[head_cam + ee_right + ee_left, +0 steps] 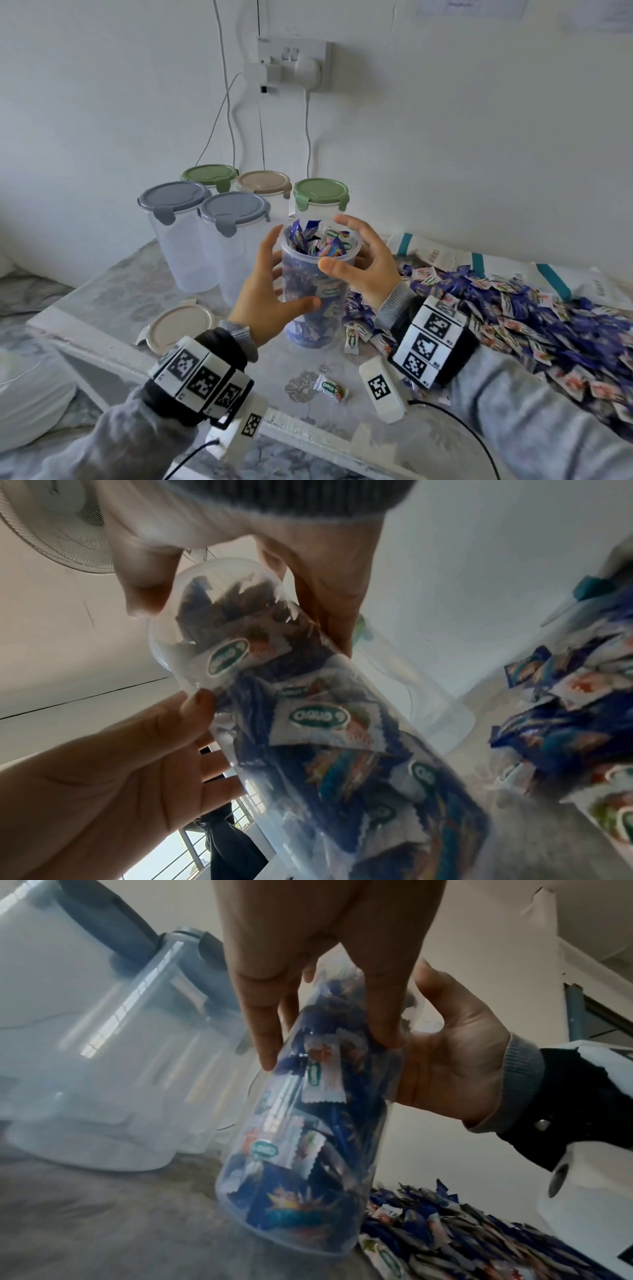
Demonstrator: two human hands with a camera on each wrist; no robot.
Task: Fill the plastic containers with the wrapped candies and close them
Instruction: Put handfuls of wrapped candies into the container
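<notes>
A clear plastic container (310,329) stands lidless on the table, filled to the rim with blue and white wrapped candies (317,240). My left hand (270,291) holds its left side, thumb across the front wall and fingers behind. My right hand (356,260) holds the top right, thumb on the wall just under the rim and fingers arched over the opening. The left wrist view shows my fingers (270,1031) lying along the container (298,1164). From the right wrist, my thumb and fingers flank the container's (342,737) top.
A beige lid (180,325) lies flat to the left of the container. Several closed empty containers (234,209) with grey, green and beige lids stand behind. A large candy pile (513,308) covers the right side, and a loose candy (330,387) lies near the table edge (102,346).
</notes>
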